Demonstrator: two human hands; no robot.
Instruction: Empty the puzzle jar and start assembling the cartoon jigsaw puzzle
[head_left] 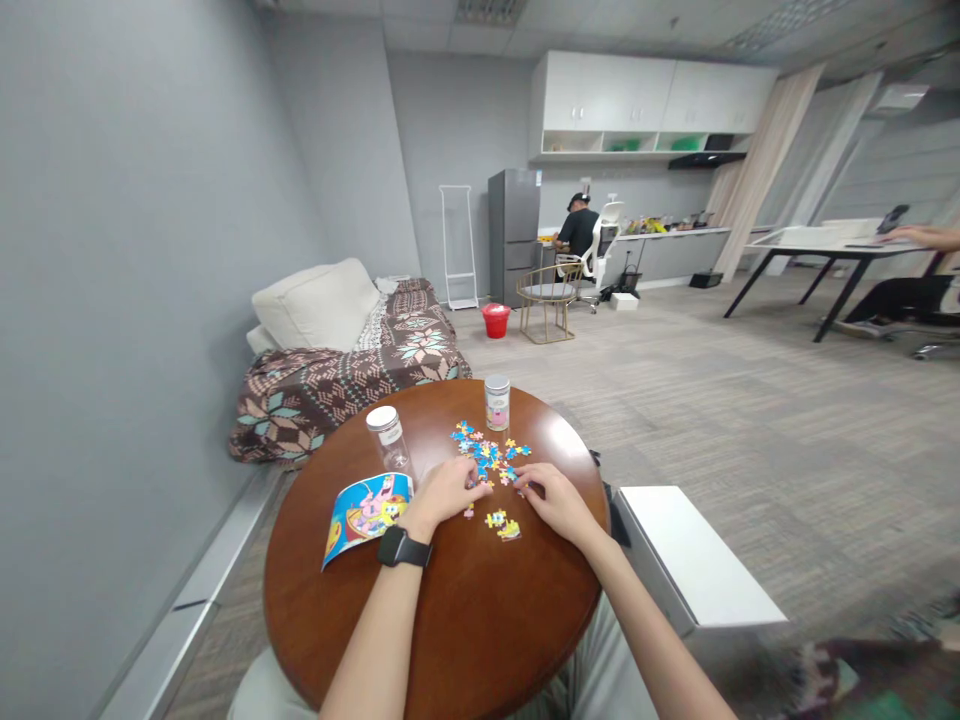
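Loose jigsaw puzzle pieces, mostly blue with some yellow and pink, lie in a pile on the round brown table. My left hand, with a dark watch on its wrist, rests at the pile's left edge, thumb and fingers apart. On the right edge, my right hand has its fingers bent together at a small blue piece. Nearer to me lies a small cluster of yellow puzzle pieces. The cartoon picture sheet lies curled to the left of my left hand.
A clear jar with a white lid and a tin with a cartoon label stand on the table's far part. A white box is at the right. Beyond are a covered sofa, a red bucket and a seated person.
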